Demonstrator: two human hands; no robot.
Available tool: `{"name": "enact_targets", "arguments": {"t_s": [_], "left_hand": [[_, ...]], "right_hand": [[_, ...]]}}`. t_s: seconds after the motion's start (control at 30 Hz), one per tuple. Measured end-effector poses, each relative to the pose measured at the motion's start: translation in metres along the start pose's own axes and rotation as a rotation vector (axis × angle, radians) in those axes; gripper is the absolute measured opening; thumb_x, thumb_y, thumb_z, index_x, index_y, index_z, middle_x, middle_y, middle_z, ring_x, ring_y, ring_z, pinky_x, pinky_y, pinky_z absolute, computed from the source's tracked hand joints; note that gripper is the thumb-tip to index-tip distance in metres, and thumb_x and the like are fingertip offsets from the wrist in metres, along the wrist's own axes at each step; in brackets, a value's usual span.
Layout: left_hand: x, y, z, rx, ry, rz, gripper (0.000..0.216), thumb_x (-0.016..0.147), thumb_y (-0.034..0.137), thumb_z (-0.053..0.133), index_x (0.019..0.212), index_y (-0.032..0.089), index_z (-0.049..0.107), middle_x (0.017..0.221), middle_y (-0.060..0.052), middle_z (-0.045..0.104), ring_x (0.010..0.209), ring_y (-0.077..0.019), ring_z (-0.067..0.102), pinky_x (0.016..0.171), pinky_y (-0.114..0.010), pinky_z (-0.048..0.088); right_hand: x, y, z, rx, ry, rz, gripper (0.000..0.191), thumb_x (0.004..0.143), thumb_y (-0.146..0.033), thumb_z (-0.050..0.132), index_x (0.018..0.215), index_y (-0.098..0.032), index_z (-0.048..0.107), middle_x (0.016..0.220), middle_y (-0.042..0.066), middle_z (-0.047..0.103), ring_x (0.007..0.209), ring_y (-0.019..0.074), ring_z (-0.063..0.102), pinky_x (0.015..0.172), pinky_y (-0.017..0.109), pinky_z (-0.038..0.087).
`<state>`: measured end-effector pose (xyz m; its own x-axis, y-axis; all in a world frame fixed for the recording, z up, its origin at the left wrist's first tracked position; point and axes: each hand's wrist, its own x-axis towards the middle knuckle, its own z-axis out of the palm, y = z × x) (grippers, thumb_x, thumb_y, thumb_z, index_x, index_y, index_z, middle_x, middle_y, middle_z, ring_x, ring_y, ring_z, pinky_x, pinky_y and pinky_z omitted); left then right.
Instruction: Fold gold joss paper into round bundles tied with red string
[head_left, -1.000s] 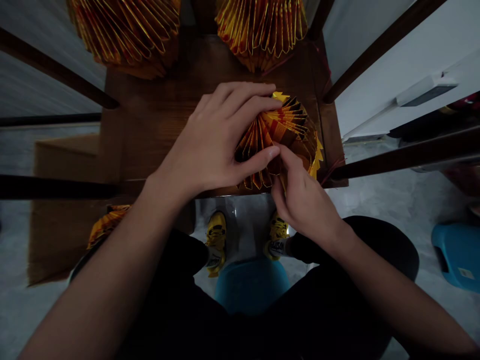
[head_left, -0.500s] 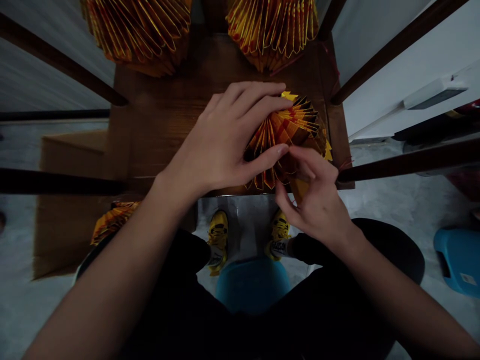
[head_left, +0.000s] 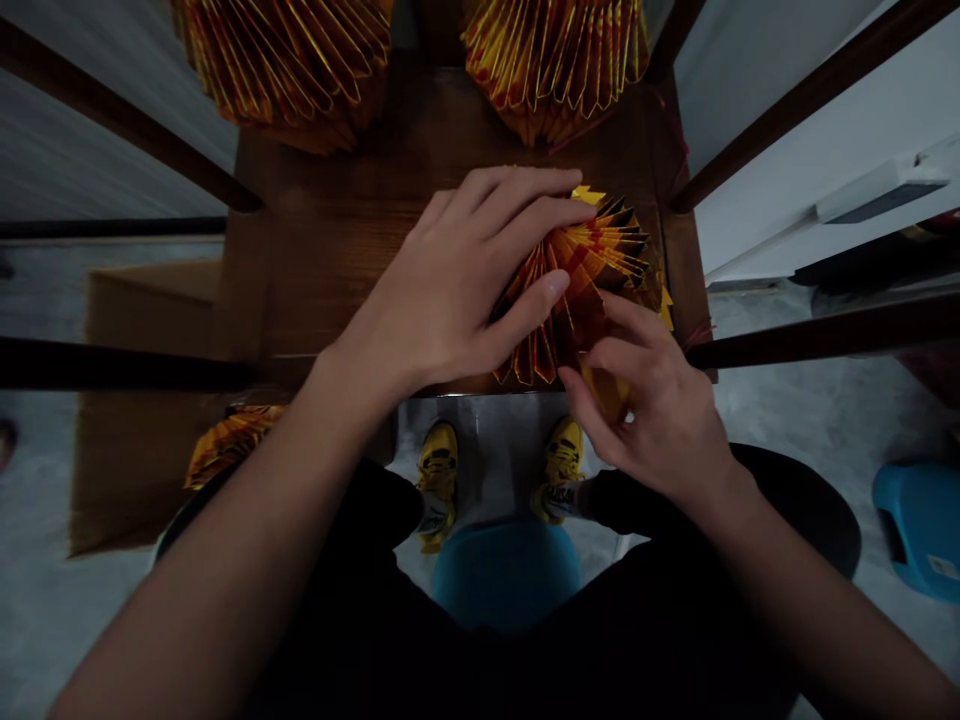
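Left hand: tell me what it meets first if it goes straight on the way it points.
The pleated paper fan: the fingertips of the left hand already rest on it, so that comes first. What lies beyond the fan along that line is hard to judge from this view.

Left hand [head_left: 450, 285] lies spread, fingers forward; right hand [head_left: 652, 410] curls, fingers bent inward

Far centre: a dark wooden seat [head_left: 337, 220] with wooden rails angled outward.
Left: a cardboard box [head_left: 142, 470] on the floor.
Right: a blue plastic stool [head_left: 919, 530] on grey floor [head_left: 817, 450].
Near: a round blue object [head_left: 504, 578], perhaps a stool, dim.
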<state>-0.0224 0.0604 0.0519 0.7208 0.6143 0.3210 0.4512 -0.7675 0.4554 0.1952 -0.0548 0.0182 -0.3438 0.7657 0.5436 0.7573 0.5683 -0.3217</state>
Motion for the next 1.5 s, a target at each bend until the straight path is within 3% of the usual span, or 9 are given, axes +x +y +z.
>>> {"name": "enact_targets", "arguments": {"t_s": [0.1, 0.27, 0.57, 0.8, 1.03, 1.13, 1.27, 1.43, 1.5], "left_hand": [[0.0, -0.001, 0.0, 0.014, -0.001, 0.015, 0.049, 0.112, 0.049, 0.042, 0.157, 0.036, 0.054, 0.169, -0.002, 0.052, 0.156, -0.0368, 0.047, 0.122, -0.066, 0.043], [0.001, 0.0, 0.001, 0.028, -0.015, 0.018, 0.05, 0.11, 0.046, 0.044, 0.158, 0.035, 0.053, 0.17, -0.002, 0.051, 0.155, -0.0371, 0.047, 0.122, -0.066, 0.043], [0.001, -0.007, 0.003, 0.069, -0.043, 0.084, 0.057, 0.108, 0.046, 0.048, 0.163, 0.032, 0.045, 0.173, -0.004, 0.046, 0.156, -0.039, 0.045, 0.121, -0.069, 0.044], [0.002, -0.003, 0.004, 0.105, -0.061, 0.075, 0.056, 0.109, 0.045, 0.044, 0.163, 0.027, 0.046, 0.175, -0.005, 0.045, 0.16, -0.0381, 0.04, 0.123, -0.069, 0.042], [0.001, 0.003, 0.004, 0.02, -0.008, 0.015, 0.056, 0.107, 0.046, 0.05, 0.163, 0.037, 0.043, 0.17, -0.003, 0.05, 0.158, -0.0359, 0.045, 0.128, -0.066, 0.041], [0.001, 0.001, 0.007, -0.105, 0.064, 0.038, 0.074, 0.105, 0.046, 0.06, 0.169, 0.038, 0.025, 0.177, -0.006, 0.036, 0.163, -0.034, 0.04, 0.131, -0.061, 0.043], [0.0, -0.001, 0.014, -0.2, 0.154, 0.084, 0.091, 0.1, 0.04, 0.071, 0.17, 0.039, 0.012, 0.184, -0.006, 0.011, 0.173, -0.032, 0.018, 0.135, -0.057, 0.043], [-0.002, 0.001, 0.017, -0.231, 0.166, 0.053, 0.096, 0.099, 0.036, 0.072, 0.17, 0.042, 0.008, 0.186, -0.006, 0.007, 0.161, -0.0349, 0.045, 0.132, -0.057, 0.046], [-0.002, 0.001, 0.017, -0.234, 0.163, 0.059, 0.096, 0.098, 0.036, 0.071, 0.171, 0.041, 0.008, 0.186, -0.007, 0.009, 0.159, -0.0369, 0.047, 0.13, -0.057, 0.048]], "right_hand": [[0.001, -0.002, -0.003, -0.068, -0.064, 0.009, 0.028, 0.101, -0.015, 0.065, 0.127, -0.023, 0.06, 0.154, 0.022, 0.061, 0.139, 0.0339, 0.068, 0.102, 0.051, 0.069], [0.003, -0.006, 0.002, -0.19, -0.076, 0.053, 0.01, 0.103, -0.023, 0.065, 0.11, -0.016, 0.067, 0.146, 0.026, 0.066, 0.133, 0.0391, 0.072, 0.087, 0.045, 0.072], [0.005, -0.014, 0.02, -0.284, 0.04, 0.152, 0.012, 0.107, -0.019, 0.058, 0.103, -0.019, 0.069, 0.137, 0.018, 0.075, 0.113, 0.0281, 0.079, 0.08, 0.036, 0.067], [0.011, -0.017, 0.023, -0.338, 0.018, 0.221, 0.02, 0.109, -0.023, 0.053, 0.1, -0.02, 0.071, 0.134, 0.016, 0.074, 0.1, 0.0251, 0.079, 0.074, 0.036, 0.061], [0.012, -0.017, 0.021, -0.431, -0.027, 0.189, 0.02, 0.109, -0.024, 0.054, 0.096, -0.019, 0.069, 0.122, 0.014, 0.074, 0.088, 0.022, 0.074, 0.063, 0.032, 0.053], [0.011, -0.016, 0.02, -0.428, -0.04, 0.193, 0.019, 0.107, -0.023, 0.055, 0.094, -0.02, 0.068, 0.122, 0.014, 0.073, 0.089, 0.0219, 0.074, 0.064, 0.032, 0.053], [0.01, -0.015, 0.019, -0.404, -0.056, 0.199, 0.018, 0.107, -0.023, 0.055, 0.096, -0.019, 0.068, 0.123, 0.015, 0.071, 0.09, 0.024, 0.073, 0.064, 0.034, 0.052], [0.01, -0.014, 0.022, -0.381, -0.044, 0.241, 0.02, 0.109, -0.024, 0.054, 0.098, -0.02, 0.07, 0.124, 0.014, 0.071, 0.091, 0.0234, 0.071, 0.067, 0.034, 0.053], [0.01, -0.013, 0.025, -0.384, -0.016, 0.243, 0.021, 0.109, -0.024, 0.054, 0.098, -0.02, 0.07, 0.124, 0.014, 0.072, 0.089, 0.0231, 0.071, 0.066, 0.034, 0.052]]}}
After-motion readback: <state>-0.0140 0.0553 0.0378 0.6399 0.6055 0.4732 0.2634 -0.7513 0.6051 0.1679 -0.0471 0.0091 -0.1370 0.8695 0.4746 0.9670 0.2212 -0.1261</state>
